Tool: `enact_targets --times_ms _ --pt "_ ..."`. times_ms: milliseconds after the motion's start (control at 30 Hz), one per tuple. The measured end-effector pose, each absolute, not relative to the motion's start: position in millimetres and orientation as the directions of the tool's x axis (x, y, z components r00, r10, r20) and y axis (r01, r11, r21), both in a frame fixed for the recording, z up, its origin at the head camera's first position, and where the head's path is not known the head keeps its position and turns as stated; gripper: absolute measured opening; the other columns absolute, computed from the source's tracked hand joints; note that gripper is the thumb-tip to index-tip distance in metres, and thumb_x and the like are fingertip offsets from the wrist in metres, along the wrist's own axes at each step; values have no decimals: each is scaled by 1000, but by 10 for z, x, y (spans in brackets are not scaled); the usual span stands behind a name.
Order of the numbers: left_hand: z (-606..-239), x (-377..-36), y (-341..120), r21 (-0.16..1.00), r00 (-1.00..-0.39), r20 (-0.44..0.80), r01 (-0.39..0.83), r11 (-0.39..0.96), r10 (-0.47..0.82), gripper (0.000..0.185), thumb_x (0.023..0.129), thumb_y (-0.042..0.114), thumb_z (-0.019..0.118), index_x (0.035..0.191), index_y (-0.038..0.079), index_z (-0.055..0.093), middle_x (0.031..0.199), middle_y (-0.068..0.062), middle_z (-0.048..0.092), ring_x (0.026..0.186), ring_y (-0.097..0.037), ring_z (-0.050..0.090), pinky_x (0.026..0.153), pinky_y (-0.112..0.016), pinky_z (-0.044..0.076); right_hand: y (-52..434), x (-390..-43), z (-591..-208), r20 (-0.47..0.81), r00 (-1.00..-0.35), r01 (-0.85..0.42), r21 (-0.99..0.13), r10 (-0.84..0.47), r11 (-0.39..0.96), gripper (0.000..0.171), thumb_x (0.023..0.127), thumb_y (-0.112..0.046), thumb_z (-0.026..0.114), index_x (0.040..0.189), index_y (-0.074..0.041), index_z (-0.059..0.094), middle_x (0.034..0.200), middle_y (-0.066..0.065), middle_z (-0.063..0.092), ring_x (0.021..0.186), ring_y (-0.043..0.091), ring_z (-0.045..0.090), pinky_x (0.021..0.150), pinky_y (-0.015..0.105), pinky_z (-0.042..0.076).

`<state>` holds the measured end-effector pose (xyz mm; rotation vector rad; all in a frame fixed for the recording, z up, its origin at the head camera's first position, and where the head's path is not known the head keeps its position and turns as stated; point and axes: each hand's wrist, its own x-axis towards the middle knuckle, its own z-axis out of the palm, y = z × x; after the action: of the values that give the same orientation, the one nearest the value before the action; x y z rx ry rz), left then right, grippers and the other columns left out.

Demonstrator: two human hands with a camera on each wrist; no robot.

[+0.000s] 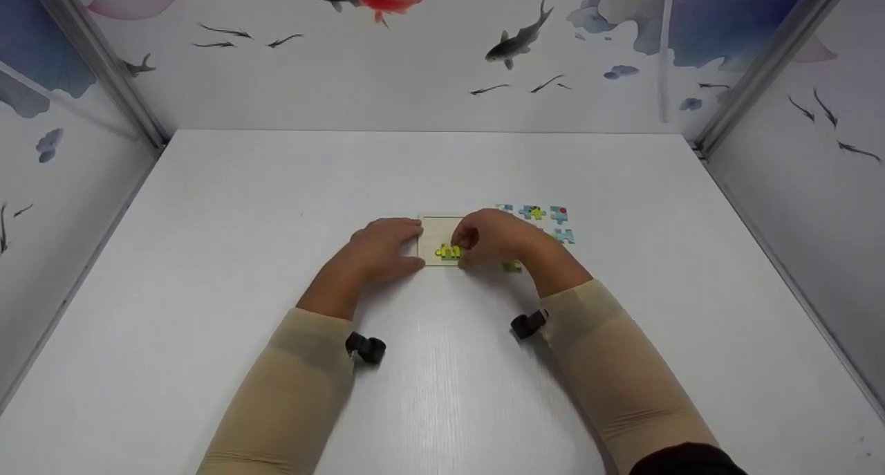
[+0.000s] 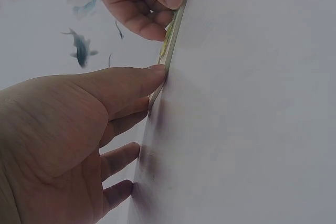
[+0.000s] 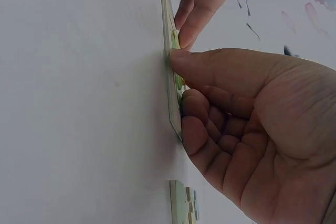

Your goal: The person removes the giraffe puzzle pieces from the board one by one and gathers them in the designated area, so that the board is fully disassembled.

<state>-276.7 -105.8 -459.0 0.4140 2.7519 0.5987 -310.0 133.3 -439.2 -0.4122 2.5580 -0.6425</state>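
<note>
A shallow, pale puzzle tray [image 1: 435,229] lies flat on the table. In it, near the front edge, sit yellow-green jigsaw pieces [image 1: 448,252]. My left hand [image 1: 384,247] holds the tray at its left side, thumb at the near corner and index finger at the far one; its other fingertips touch the table. Over the tray's right part, my right hand [image 1: 494,236] has its fingers curled, with the thumb at the near edge. Between that thumb and the fingers a green puzzle piece [image 3: 178,81] shows edge-on in the right wrist view, partly hidden.
Several loose jigsaw pieces [image 1: 532,212] in blue, yellow and green lie right of the tray, some hidden behind the right hand and wrist. A white table [image 1: 276,184] spreads around, with printed panels [image 1: 415,81] at the back and both sides.
</note>
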Motion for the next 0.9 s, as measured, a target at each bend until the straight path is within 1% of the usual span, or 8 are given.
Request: enact_targets --times_ms 233,467,633,900 --pt "-4588 -2772 -1061 434 -914 -221 222 873 342 68 103 41 69 165 22 45 174 0 40 166 -30 28 132 -63 25 1359 -3098 -4387 -338 -844 -189 -539 -417 821 25 88 -17 87 109 -20 74 107 2 70 101 22 61 92 39 53" --pt "-4597 -2772 -1070 436 -914 -214 227 871 345 69 104 41 68 165 22 44 174 1 40 165 -29 29 132 -61 26 1358 -3096 -4366 -340 -845 -188 -533 -413 825 19 93 -12 79 109 -21 75 105 1 71 100 22 62 89 37 53" --pt "-4610 -2785 -1069 438 -915 -217 220 872 340 69 103 42 68 165 23 44 174 1 40 165 -29 29 133 -61 26 1346 -3103 -4361 -352 -849 -167 -528 -394 832 20 95 -11 76 112 -23 76 106 1 71 102 22 62 91 37 53" --pt "-4618 -2787 -1069 439 -916 -223 211 873 333 69 103 42 68 165 24 44 174 2 39 165 -29 29 133 -60 26 1354 -3109 -4369 -343 -845 -196 -517 -411 833 23 98 -13 74 118 -23 79 106 0 74 101 21 62 92 36 54"
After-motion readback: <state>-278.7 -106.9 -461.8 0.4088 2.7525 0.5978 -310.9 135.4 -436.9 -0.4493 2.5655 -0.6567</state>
